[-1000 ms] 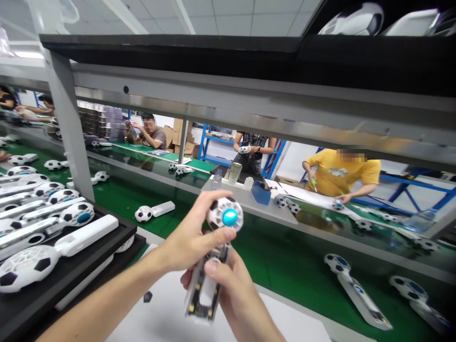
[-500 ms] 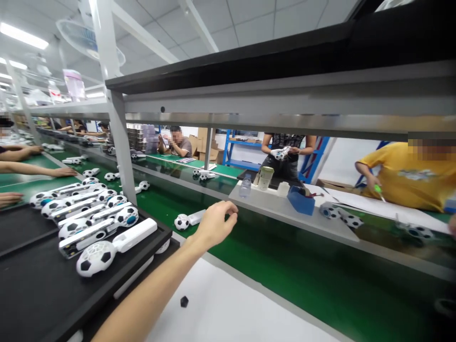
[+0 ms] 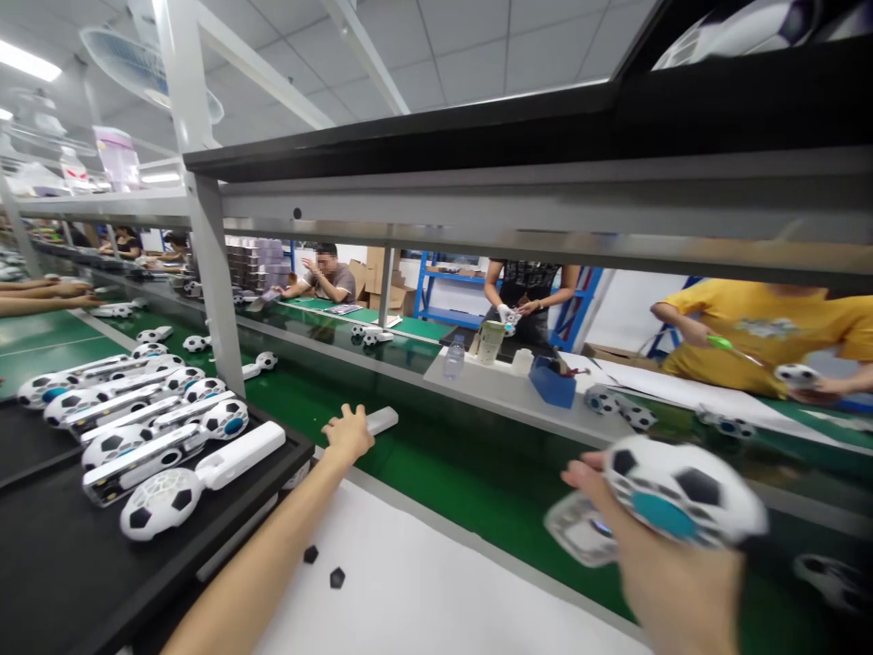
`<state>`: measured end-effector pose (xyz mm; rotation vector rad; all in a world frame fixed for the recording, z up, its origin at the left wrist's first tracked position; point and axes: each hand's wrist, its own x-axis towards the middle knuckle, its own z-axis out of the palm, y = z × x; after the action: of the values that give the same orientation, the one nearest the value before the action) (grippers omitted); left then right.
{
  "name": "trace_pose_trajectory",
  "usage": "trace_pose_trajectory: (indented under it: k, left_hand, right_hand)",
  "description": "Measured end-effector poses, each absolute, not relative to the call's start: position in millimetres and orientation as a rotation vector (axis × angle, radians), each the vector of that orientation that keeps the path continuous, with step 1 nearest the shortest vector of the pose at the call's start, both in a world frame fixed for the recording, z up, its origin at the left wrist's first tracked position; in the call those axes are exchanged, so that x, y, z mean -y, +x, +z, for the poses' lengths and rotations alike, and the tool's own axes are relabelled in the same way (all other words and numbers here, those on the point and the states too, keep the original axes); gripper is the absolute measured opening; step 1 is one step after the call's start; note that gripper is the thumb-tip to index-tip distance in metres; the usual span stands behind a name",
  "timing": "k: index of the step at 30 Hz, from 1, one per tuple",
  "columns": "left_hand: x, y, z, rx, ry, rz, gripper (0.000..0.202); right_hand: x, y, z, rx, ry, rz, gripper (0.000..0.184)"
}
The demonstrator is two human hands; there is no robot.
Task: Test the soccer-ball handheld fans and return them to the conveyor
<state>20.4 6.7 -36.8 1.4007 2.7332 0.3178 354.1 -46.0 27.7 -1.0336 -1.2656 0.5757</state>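
Note:
My left hand (image 3: pixel 347 435) reaches over the belt with fingers spread above a white-handled piece (image 3: pixel 383 418). The hand hides the far end of that piece, and I cannot tell whether the fingers touch it. At the right, my right hand (image 3: pixel 665 564) is closed around a soccer-ball-patterned device (image 3: pixel 688 491) with a teal disc on its round head. A pale, hollow, frame-like part (image 3: pixel 579 529) shows below that hand, blurred; I cannot tell whether it is joined to the device.
A black tray (image 3: pixel 47 546) at the left bears several similar devices. Two black pentagon pieces lie on the white sheet (image 3: pixel 382 564). A metal post (image 3: pixel 215 273) and a low overhead shelf (image 3: pixel 477 196) frame the green belt (image 3: pixel 436 473). Co-workers sit or stand opposite.
My left hand has drawn back leftward and down over the white-handled piece, its fingers now spread. My right hand has come into view holding the soccer-ball-patterned device. A second black pentagon shows.

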Motion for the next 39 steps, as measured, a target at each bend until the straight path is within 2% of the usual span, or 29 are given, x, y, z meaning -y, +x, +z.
trace_pose_trajectory:
  k: [3, 7, 12, 16, 19, 24, 27, 30, 37, 39]
  left_hand:
    - [-4.7, 14.7, -40.4, -2.677, 1.421, 0.270, 0.042]
    - [-4.7, 8.6, -39.9, -2.573, 1.496, 0.245, 0.039]
    - [-7.6, 13.0, -34.7, -2.470, 1.526, 0.288, 0.034]
    - [-1.9, 25.8, -14.0, -2.428, 1.585, 0.467, 0.037]
    - [8.4, 36.9, 10.0, -2.405, 1.639, 0.666, 0.037]
    - [32.3, 55.0, 48.1, -2.290, 1.679, 0.958, 0.022]
    - [47.0, 65.1, 64.8, -2.159, 1.692, 1.127, 0.018]
    - [57.7, 75.2, 74.6, -1.962, 1.716, 1.295, 0.016]
    - [62.8, 100.3, 73.6, -1.421, 1.597, 1.558, 0.017]
    - [63.8, 104.3, 73.5, -1.314, 1.531, 1.598, 0.019]
  right_hand:
    - [18.7, 342.4, 0.6, 1.359, -1.103, 0.549, 0.047]
    - [1.4, 338.0, -37.6, 1.522, -1.174, 0.508, 0.041]
    - [-1.1, 340.8, -58.5, 1.594, -1.332, 0.477, 0.071]
    - [-2.3, 344.7, -67.7, 1.641, -1.452, 0.431, 0.076]
    - [-5.3, 349.1, -78.1, 1.695, -1.550, 0.381, 0.069]
    - [-12.8, 360.2, -89.8, 1.752, -1.691, 0.322, 0.031]
    - [-15.7, 367.5, -80.8, 1.702, -1.794, 0.299, 0.028]
    - [-11.6, 369.1, -52.5, 1.732, -1.764, 0.357, 0.035]
    - [54.5, 332.7, 37.2, 2.056, -1.168, 0.605, 0.056]
    - [76.5, 318.3, 48.5, 2.238, -1.052, 0.532, 0.053]
